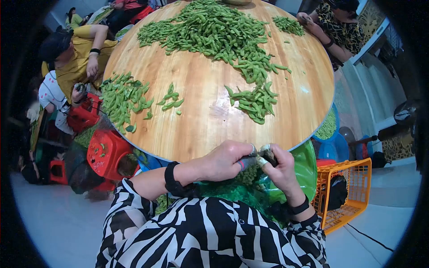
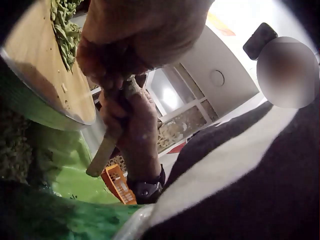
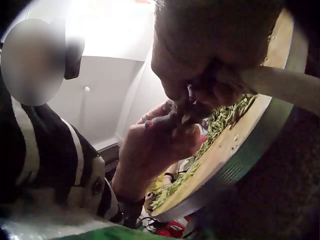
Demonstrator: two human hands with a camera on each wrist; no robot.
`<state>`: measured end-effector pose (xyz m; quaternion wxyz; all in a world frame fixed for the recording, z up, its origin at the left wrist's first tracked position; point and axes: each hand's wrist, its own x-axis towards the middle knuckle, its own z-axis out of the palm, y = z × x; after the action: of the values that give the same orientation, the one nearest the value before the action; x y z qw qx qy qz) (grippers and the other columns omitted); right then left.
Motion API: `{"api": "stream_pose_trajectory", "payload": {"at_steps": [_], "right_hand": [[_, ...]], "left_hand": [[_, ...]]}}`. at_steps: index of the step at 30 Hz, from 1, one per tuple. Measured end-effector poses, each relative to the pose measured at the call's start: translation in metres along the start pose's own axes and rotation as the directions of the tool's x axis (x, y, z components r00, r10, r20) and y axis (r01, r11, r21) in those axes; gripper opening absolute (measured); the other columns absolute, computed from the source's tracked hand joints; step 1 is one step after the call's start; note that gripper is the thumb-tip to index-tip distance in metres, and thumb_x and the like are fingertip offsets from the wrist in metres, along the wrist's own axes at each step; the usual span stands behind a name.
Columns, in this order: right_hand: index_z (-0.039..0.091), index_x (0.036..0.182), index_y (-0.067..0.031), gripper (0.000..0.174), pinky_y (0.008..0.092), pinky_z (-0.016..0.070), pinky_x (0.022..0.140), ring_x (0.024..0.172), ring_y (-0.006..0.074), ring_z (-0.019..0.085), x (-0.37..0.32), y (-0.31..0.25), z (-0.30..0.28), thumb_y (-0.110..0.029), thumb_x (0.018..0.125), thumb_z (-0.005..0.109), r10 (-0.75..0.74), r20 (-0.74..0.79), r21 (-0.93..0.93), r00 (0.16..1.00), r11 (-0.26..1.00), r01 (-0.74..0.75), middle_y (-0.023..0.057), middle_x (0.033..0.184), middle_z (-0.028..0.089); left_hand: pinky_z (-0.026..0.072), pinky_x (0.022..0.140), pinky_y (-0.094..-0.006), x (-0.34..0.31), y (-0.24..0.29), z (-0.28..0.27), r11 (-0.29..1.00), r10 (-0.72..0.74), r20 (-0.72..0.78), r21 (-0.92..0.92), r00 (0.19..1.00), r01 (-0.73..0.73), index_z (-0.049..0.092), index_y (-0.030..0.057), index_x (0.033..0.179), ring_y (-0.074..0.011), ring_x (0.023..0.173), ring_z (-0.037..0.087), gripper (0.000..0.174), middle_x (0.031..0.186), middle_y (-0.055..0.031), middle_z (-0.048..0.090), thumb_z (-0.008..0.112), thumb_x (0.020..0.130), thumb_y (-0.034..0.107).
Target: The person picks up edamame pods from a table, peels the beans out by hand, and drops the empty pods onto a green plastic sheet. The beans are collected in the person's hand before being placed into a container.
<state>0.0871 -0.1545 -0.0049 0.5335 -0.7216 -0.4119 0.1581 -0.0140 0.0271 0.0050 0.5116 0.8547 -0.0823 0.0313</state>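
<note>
Gripping a small dark-green pod [image 1: 267,154] from both sides: with the left hand [image 1: 225,161], fingers curled, grey-taped fingertips [image 1: 244,164] pinching its left end; with the right hand [image 1: 280,172], likewise curled, pinching the right end. Held in mid-air just off the near rim of the round pale wooden tabletop [image 1: 201,120], above a glossy green plastic liner [image 1: 305,166] with what look like shelled beans in it. Long axis roughly left-right between the two sets of fingertips; exact lie hard to read, mostly covered. In the left wrist view, also a pale tan strip [image 2: 103,152] hanging down from the grip: shell or tool, cannot tell. Nearest heap of loose green pods [image 1: 255,102] straight ahead on the tabletop, well apart from the fingertips, pods lying every which way. About equal reach from either side, left fingertips marginally closer. Orange plastic mesh basket [image 1: 353,198] on the floor to the right.
</note>
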Motion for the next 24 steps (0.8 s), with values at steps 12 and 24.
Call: {"api": "stream_pose_trajectory", "payload": {"at_steps": [12,24], "right_hand": [[0.054,0.088,0.0002,0.022,0.0361,0.043,0.063,0.068,0.031,0.05,-0.013,-0.005,-0.016,-0.004,0.067,0.056,-0.071,0.534,0.002,0.843,0.997,0.083,0.0139,0.074,0.047],[0.055,0.103,0.0,0.023,0.0221,0.0374,0.048,0.051,0.0083,0.048,-0.013,0.005,-0.014,-0.016,0.092,0.042,0.307,0.242,0.431,0.921,0.816,-0.385,0.0046,0.068,0.056]], "left_hand": [[0.048,0.072,-0.043,-0.036,-0.065,-0.137,0.61,0.11,-0.508,0.713,0.854,0.345,0.062,0.0032,0.094,-0.0369,0.082,0.058,0.024,0.085,-0.0176,0.057,0.062,0.071,-0.001],[0.0483,0.071,-0.0393,-0.038,-0.046,-0.089,0.886,-0.014,-0.238,0.446,0.971,0.123,0.06,0.003,0.09,-0.0331,0.08,0.059,0.021,0.083,-0.0151,0.058,0.062,0.069,-0.002]]}}
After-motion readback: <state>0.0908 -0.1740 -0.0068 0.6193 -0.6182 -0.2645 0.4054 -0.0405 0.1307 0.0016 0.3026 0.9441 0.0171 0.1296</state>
